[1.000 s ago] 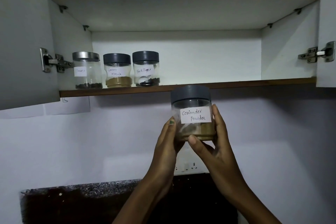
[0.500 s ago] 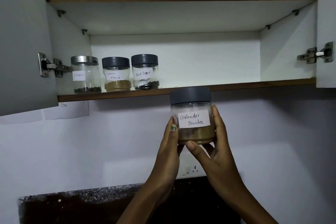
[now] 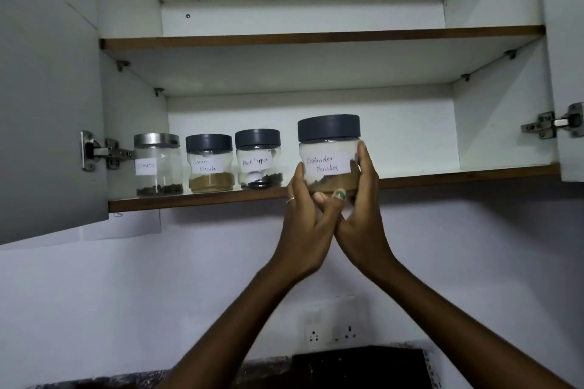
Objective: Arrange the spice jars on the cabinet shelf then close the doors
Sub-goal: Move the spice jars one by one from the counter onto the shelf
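Both hands hold up a clear jar labelled coriander powder [image 3: 328, 158] with a dark grey lid, level with the front edge of the lower cabinet shelf [image 3: 458, 179]. My left hand [image 3: 305, 215] cups its left side and base. My right hand [image 3: 363, 211] wraps its right side, thumb under the base. Three jars stand in a row on the shelf's left part: cloves [image 3: 158, 164] with a silver lid, garam masala [image 3: 210, 163], and black pepper [image 3: 258, 158]. The held jar is just right of the black pepper jar.
Both cabinet doors are open: the grey left door [image 3: 47, 104] and the right door [image 3: 568, 57]. An upper shelf [image 3: 316, 36] spans the cabinet. A wall socket plate [image 3: 333, 330] sits above a dark countertop [image 3: 357, 366].
Both hands have lifted the coriander powder jar from below the shelf up to shelf level. The camera has tilted upward, showing more of the cabinet.
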Demonstrator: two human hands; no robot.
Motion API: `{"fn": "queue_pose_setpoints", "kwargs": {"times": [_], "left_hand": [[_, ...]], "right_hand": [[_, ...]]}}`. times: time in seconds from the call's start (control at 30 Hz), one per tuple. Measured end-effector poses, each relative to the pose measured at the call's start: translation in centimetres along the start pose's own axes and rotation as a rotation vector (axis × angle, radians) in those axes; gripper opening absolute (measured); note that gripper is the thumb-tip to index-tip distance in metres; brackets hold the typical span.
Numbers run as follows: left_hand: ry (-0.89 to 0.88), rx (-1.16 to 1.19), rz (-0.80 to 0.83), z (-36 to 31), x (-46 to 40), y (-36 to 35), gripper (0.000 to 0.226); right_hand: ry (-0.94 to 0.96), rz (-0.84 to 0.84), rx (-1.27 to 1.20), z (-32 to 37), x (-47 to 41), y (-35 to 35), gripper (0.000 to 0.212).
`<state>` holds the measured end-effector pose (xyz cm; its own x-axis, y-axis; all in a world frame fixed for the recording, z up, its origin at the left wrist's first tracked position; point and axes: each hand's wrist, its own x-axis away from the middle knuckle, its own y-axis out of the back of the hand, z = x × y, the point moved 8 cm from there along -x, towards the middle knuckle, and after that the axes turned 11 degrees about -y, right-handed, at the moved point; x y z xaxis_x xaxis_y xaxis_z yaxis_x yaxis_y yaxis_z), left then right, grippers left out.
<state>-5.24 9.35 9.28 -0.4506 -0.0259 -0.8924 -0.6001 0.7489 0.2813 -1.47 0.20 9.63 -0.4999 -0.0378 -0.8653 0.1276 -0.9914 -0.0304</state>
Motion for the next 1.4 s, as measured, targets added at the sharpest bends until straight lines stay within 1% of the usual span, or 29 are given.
{"fn": "queue_pose_setpoints", "kwargs": {"times": [0.07, 0.13, 0.2, 0.3, 0.4, 0.5, 0.63, 0.7, 0.8, 0.93, 1.03, 1.13, 1.27, 1.4], "left_hand": [[-0.004, -0.067, 0.003, 1.2, -2.1, 0.4, 0.070], [0.002, -0.142, 0.025, 2.4, -3.8, 0.6, 0.070], [0.034, -0.197, 0.063, 3.7, -4.7, 0.5, 0.076], [0.080, -0.273, 0.124, 5.2, -5.2, -0.2, 0.086], [0.077, -0.394, 0.146, 6.3, -5.6, -0.8, 0.086], [0.098, -0.477, 0.129, 7.3, -5.8, -1.4, 0.085], [0.136, -0.603, 0.113, 7.7, -6.0, -1.7, 0.080], [0.141, -0.636, 0.093, 7.5, -6.0, -1.8, 0.077], [0.149, -0.658, 0.083, 7.4, -6.1, -1.9, 0.074], [0.162, -0.683, 0.104, 7.5, -6.0, -1.8, 0.072], [0.162, -0.699, 0.108, 7.4, -5.6, -1.8, 0.071], [0.142, -0.707, 0.088, 7.3, -5.4, -1.8, 0.070], [0.081, -0.700, 0.043, 6.8, -4.7, -1.8, 0.071], [-0.021, -0.643, -0.004, 6.2, -2.0, -2.2, 0.075]], "right_hand": [[0.007, 0.037, 0.055, -0.5, -2.3, -1.0, 0.090], [-0.027, 0.100, 0.108, -1.4, -4.2, -2.0, 0.093], [-0.049, 0.145, 0.196, -2.6, -5.4, -2.7, 0.095], [-0.061, 0.128, 0.377, -4.8, -6.2, -2.8, 0.094], [-0.152, 0.115, 0.440, -7.1, -6.8, -2.6, 0.092], [-0.167, 0.068, 0.500, -7.9, -7.3, -2.7, 0.082], [-0.132, 0.028, 0.639, -8.0, -7.8, -2.9, 0.052], [-0.119, 0.027, 0.693, -7.9, -7.8, -2.9, 0.045], [-0.133, 0.080, 0.755, -7.9, -7.8, -3.1, 0.053], [-0.171, 0.197, 0.897, -8.7, -7.8, -3.7, 0.078], [-0.176, 0.221, 0.920, -8.8, -7.4, -3.8, 0.087], [-0.170, 0.202, 0.900, -8.7, -7.2, -3.7, 0.089], [-0.151, 0.121, 0.854, -8.5, -6.5, -3.4, 0.081], [-0.019, 0.061, 0.908, -8.3, -3.6, -2.3, 0.074]]}}
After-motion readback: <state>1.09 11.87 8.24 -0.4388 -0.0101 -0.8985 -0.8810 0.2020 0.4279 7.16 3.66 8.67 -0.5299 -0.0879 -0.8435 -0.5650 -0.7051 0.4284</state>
